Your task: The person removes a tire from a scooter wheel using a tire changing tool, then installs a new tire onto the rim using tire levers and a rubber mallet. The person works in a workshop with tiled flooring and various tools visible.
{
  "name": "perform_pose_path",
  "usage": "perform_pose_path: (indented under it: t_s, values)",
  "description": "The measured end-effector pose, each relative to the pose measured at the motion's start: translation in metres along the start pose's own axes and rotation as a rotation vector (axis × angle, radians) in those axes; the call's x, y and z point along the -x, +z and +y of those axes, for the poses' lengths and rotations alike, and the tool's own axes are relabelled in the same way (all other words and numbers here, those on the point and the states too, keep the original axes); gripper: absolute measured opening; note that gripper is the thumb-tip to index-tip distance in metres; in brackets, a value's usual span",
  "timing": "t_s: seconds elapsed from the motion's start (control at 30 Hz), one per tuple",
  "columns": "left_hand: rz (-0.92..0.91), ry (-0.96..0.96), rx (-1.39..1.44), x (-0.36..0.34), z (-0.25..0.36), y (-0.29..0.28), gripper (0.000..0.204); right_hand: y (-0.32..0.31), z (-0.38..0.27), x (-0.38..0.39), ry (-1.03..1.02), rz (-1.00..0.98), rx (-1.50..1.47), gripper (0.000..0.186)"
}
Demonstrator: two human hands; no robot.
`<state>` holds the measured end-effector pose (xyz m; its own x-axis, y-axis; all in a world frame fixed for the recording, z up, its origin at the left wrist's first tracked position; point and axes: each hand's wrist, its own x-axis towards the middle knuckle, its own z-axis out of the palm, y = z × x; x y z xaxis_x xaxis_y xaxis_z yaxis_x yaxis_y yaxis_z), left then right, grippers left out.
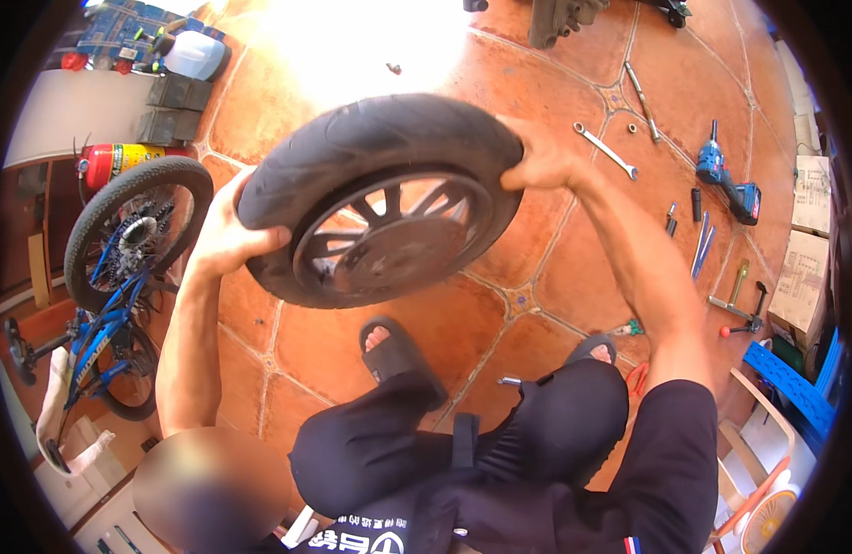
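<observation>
A motor scooter wheel (389,134) with a thick black tyre and a dark spoked rim is held up in front of me, tilted, above the tiled floor. My left hand (234,231) grips the tyre's left side, its thumb lying over the near sidewall. On the opposite side my right hand (542,159) clasps the tyre's upper right edge, with the fingers partly hidden behind it. A round dark hub plate (403,254) covers the middle of the rim, and floor tiles show between the spokes.
To the right on the floor lie a combination wrench (607,152), a long metal bar (642,102), a blue cordless impact driver (726,175) and several small tools. A blue bicycle (98,342) and a red fire extinguisher (112,164) are at the left. Cardboard boxes (803,277) line the right side.
</observation>
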<state>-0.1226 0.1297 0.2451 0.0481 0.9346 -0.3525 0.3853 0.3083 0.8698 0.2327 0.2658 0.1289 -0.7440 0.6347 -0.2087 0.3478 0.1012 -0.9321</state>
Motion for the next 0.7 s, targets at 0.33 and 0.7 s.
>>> perform_pose_path:
  t_s: [0.33, 0.7]
  values:
    - [-0.090, -0.109, 0.512, -0.038, -0.100, 0.067, 0.073, -0.047, 0.033, -0.013, 0.361, -0.190, -0.024, 0.068]
    - [0.255, -0.414, 0.405, -0.068, -0.181, 0.102, 0.061, -0.010, 0.128, -0.045, 0.478, -0.006, -0.086, 0.063]
